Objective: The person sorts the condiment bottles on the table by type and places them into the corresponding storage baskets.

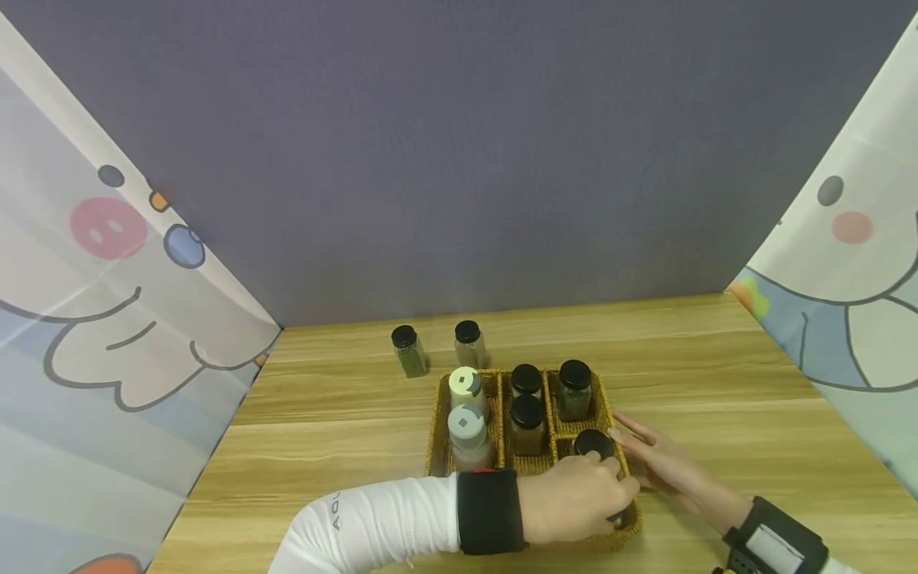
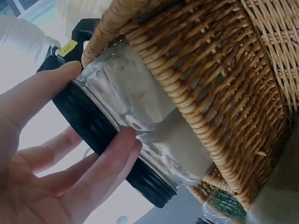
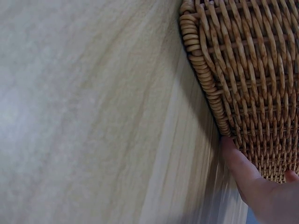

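A wicker basket [image 1: 436, 430] with compartments stands on the table. My left hand [image 1: 577, 498] reaches across to its front right compartment. There, in the left wrist view, my thumb and fingers grip the black lid [image 2: 88, 114] of a clear glass jar [image 2: 140, 93] with pale contents; the jar sits partly inside the basket. Behind that hand is another black-lidded jar [image 1: 594, 443]. My right hand [image 1: 667, 466] rests against the basket's right side, fingers fairly straight, one fingertip at the bottom edge of the woven wall [image 3: 252, 79] in the right wrist view.
The left compartment holds two white-capped bottles [image 1: 468, 434]. Two black-lidded jars [image 1: 527, 422] stand in the middle one, and a jar of green herbs [image 1: 575, 391] at the back right. Behind the basket stand a green-filled jar [image 1: 411, 355] and a pale-filled jar [image 1: 469, 347].
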Motion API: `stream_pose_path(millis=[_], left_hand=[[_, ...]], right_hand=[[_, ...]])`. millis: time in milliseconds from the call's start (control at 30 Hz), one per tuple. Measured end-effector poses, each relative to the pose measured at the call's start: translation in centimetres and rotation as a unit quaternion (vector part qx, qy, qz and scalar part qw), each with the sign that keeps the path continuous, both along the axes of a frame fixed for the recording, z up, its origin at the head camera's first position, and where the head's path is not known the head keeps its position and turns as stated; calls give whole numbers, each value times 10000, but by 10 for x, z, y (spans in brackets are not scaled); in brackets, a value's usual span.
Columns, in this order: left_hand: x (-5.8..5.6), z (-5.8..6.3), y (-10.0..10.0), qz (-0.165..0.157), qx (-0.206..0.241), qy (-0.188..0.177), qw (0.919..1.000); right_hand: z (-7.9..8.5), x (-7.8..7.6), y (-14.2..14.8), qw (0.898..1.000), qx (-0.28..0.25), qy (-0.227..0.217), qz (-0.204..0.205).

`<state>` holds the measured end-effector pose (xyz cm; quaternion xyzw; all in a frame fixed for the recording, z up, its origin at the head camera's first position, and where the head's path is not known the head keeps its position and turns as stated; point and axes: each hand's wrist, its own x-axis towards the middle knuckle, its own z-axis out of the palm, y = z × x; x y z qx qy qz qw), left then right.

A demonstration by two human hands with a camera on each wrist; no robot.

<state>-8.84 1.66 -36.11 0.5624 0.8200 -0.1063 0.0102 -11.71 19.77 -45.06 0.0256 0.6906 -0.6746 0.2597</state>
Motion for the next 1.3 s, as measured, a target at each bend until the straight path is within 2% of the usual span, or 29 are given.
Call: stream_pose_path(millis=[233,533,733,833,933,1067,1300], left_hand=[[1,-1,-2,-104,46,154,9998],[0,6,-5,-176,-201,235,9994],[-2,12,-10,-426,-86,510,9978],[-4,15,-13,-533,-24,494,9974],[-7,20,-16,-566,-43,321,9979],[-15,30,-23,-577,232,181,9979],[-35,47,-43,-272,1185,410,9917]], right_hand=[[-1,0,-1,10000,-28,18,-24],[-1,0,-1,9999,-83,-39,-69],[-1,-1,-1,9997,-168,-135,-114],[-1,-1,-1,9998,-162,-99,-70],[-1,-1,0,9999,-104,-50,-11],[-1,-1,1,10000,-23,-11,83],[-2,-2,1,9999,-75,18,95]])
